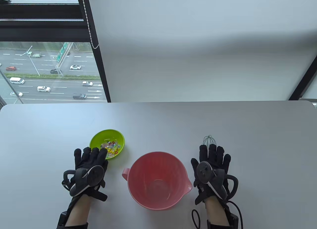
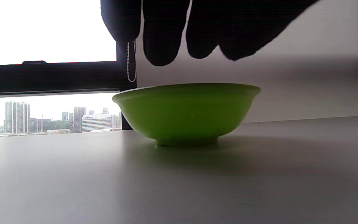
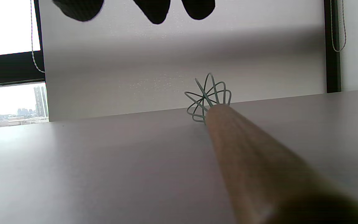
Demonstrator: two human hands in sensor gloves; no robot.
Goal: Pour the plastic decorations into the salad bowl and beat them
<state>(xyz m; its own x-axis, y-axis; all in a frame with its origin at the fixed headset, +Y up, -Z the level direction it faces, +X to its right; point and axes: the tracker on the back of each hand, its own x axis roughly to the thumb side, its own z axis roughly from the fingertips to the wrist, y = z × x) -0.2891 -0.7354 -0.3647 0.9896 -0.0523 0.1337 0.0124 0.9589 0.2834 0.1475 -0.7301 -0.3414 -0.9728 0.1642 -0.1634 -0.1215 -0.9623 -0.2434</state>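
A small green bowl [image 1: 118, 139] [image 2: 185, 112] holds several coloured plastic decorations [image 1: 111, 147]. My left hand [image 1: 90, 159] hovers flat just in front of it, fingers [image 2: 163, 40] straight, their tips over its near rim, apart from it. The pink salad bowl [image 1: 158, 180] with a handle and spout stands empty between my hands. A whisk lies on the table under my right hand [image 1: 213, 159]: its green wire head [image 1: 210, 140] [image 3: 208, 98] pokes out beyond the fingertips, and its wooden handle [image 3: 247, 161] runs below the palm. The right fingers [image 3: 155, 9] are straight and held above it.
The grey table [image 1: 158, 120] ends at a window and white wall behind. A blind cord [image 1: 89, 20] hangs at the window frame. A cable loops from my right wrist [image 1: 195, 217] near the front edge.
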